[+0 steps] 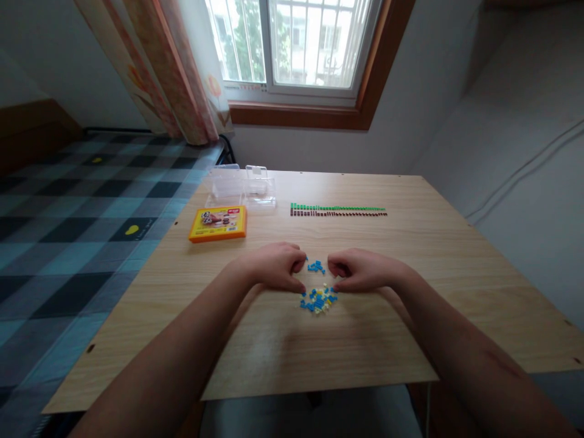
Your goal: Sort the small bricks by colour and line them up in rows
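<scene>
Small blue, yellow and cream building bricks lie in a mixed pile (pixel 318 300) on the wooden table. Just beyond it is a smaller cluster of blue bricks (pixel 315 266). My left hand (pixel 281 265) is at the left of both groups, fingers curled and thumb stretched apart from them, the thumb tip by the mixed pile's edge. From the right, my right hand (pixel 358 268) mirrors it, its thumb tip also at the pile's edge. A gap shows between thumb and fingers on each hand, and no brick is visibly gripped. Some fingertips are hidden behind the curled fingers.
Farther back, green bricks (pixel 337 208) and dark brown bricks (pixel 337 213) form two long rows. An orange-yellow box (pixel 218 224) lies at the left, with clear plastic cases (pixel 241 187) behind it. A checked bed (pixel 104 225) adjoins the table's left side.
</scene>
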A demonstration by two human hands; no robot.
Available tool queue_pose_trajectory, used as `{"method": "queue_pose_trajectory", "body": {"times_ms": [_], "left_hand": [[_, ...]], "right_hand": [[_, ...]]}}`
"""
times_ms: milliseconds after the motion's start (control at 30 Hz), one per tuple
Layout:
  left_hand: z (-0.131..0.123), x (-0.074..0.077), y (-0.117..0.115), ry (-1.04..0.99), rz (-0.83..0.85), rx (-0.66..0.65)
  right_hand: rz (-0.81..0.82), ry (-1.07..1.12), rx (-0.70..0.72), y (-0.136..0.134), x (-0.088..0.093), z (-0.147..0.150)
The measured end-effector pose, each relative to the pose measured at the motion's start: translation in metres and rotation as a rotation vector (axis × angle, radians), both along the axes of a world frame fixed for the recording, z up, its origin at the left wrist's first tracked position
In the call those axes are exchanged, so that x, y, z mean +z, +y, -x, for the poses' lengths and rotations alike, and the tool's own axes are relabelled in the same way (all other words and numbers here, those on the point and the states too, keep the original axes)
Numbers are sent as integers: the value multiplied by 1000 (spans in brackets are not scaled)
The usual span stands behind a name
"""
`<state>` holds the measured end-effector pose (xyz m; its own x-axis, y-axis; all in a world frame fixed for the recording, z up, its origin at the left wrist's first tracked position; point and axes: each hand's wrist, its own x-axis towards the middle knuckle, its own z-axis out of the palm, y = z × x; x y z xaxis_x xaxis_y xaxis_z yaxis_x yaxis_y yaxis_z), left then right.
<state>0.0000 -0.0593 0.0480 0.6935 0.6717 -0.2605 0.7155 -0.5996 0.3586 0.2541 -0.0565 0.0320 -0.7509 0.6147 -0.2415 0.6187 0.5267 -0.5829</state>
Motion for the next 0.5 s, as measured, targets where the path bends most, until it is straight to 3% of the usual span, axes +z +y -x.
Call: {"method": "queue_pose_trajectory", "body": {"times_ms": [500], "left_hand": [[3, 3, 3, -2, 68, -15]], "right_hand": [[-50, 64, -115, 7, -16, 1]]}}
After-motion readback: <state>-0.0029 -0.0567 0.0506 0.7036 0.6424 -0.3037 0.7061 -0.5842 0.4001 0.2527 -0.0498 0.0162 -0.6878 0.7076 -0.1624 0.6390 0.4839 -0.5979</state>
